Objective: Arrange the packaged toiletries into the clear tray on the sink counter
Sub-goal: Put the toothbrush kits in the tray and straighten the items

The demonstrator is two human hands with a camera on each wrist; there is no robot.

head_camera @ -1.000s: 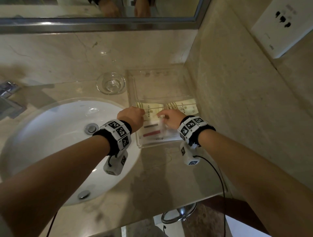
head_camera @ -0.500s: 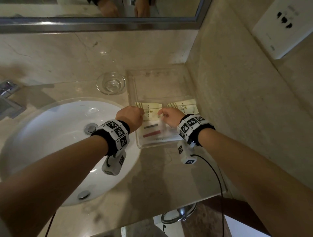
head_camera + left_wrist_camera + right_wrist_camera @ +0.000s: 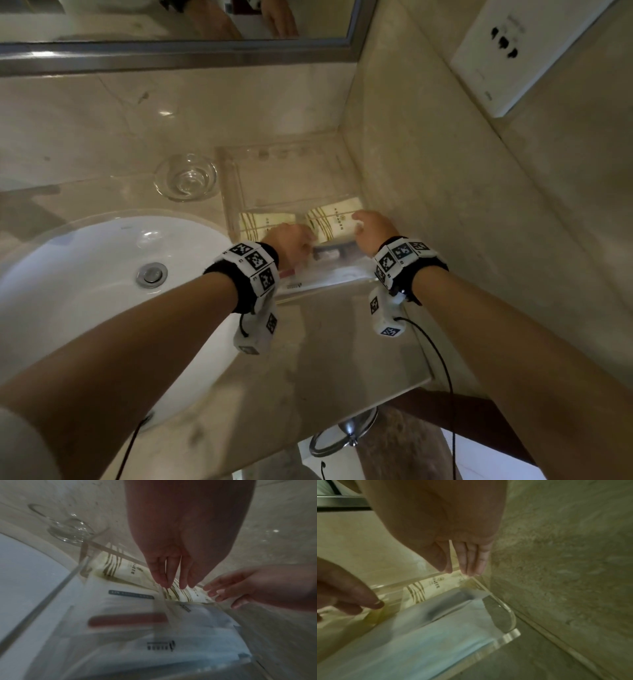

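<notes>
- Sink basin (image 3: 85,274) at far left; glass dish (image 3: 185,178) behind it, just beside the clear tray (image 3: 291,164).
- Left hand (image 3: 291,241): over the tray's near half. In the left wrist view its fingers (image 3: 161,574) hang straight, tips at the edge of a clear sleeve; we cannot tell whether they touch it. It holds nothing.
- Packets: two cream packets (image 3: 263,224) lie side by side mid-tray; white packets (image 3: 123,609) lie flat in front of them, all inside the tray.
- Right hand (image 3: 371,228): a second ago it sat low beside the left one; now it has moved back and right, over the right cream packet (image 3: 435,584). Fingers (image 3: 471,558) extended together, holding nothing.
- Reading: both hands have let go; we judge the arranging nearly done, only squaring-up left.
</notes>
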